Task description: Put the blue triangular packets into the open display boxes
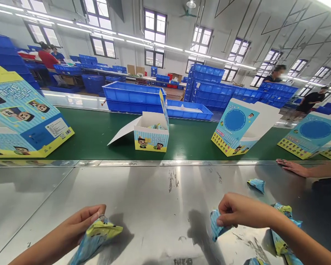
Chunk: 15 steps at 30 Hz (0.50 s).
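My left hand (84, 222) pinches the top of a blue and yellow packet (95, 237) over the metal table, at the lower left. At the lower right, my right hand (233, 211) grips a smaller-looking blue packet (215, 226) by its edge. Beyond them, on the green belt (187, 138), stands an open box (151, 139) with packets inside and a white flap out to its left. Under and beside my right forearm lie several packets (280, 243). One single packet (256, 184) rests farther back on the table.
Another person's hand (294, 168) lies at the belt's edge on the right. More boxes stand on the belt, at left (30, 114) and right (234, 127). Behind it are blue crates (135, 97) and people farther off.
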Motion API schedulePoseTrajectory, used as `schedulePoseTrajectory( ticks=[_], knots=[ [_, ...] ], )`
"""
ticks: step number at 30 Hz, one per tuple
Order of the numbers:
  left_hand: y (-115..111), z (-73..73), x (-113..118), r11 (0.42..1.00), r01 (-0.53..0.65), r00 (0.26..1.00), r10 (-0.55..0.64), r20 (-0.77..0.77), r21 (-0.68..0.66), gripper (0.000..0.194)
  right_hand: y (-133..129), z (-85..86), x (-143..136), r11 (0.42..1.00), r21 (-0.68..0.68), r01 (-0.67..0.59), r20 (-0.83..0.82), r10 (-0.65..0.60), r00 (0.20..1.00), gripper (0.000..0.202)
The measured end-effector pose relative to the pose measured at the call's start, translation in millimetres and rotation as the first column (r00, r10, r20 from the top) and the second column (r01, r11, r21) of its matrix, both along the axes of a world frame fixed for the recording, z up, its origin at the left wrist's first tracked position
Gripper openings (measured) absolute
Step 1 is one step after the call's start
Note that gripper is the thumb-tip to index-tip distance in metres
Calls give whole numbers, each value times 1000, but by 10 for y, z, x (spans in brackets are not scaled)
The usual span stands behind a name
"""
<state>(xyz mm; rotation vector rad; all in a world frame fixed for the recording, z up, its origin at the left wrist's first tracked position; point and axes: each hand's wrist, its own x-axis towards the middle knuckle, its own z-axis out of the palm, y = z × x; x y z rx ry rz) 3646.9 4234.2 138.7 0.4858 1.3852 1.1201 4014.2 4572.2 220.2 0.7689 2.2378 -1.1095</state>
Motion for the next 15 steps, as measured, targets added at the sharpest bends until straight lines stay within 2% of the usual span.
schedulePoseTrajectory(
  ticks=[3, 5, 7, 9, 12, 13, 15],
  knots=[
    [54, -48, 41, 999, 39, 999, -39, 11, 21, 61, 65, 25, 57, 1000, -25, 3, -93, -6, 996, 43],
    [95, -68, 70, 999, 40, 999, -41, 32, 32, 59, 79, 81, 91, 985, -166, -47, -168, 18, 986, 47],
    [147, -75, 101, 997, 15, 997, -20, 74, 70, 60, 79, 154, 121, 916, -388, -101, -212, 18, 977, 50],
    [212, -75, 140, 997, 27, 1000, -26, -11, 70, 59, 87, 213, 153, 861, -495, -119, -230, 2, 973, 52],
    [298, -85, 206, 995, 94, 977, -86, -195, 32, 58, 145, 237, 213, 920, -379, -97, -246, 1, 969, 50],
    [313, -97, 224, 994, 98, 976, -87, -198, 43, 58, 173, 232, 239, 931, -354, -89, -242, 1, 970, 49],
    [318, -133, 247, 993, 58, 994, -48, -97, 104, 60, 230, 222, 299, 910, -408, -77, -224, -18, 974, 49]
  ],
)
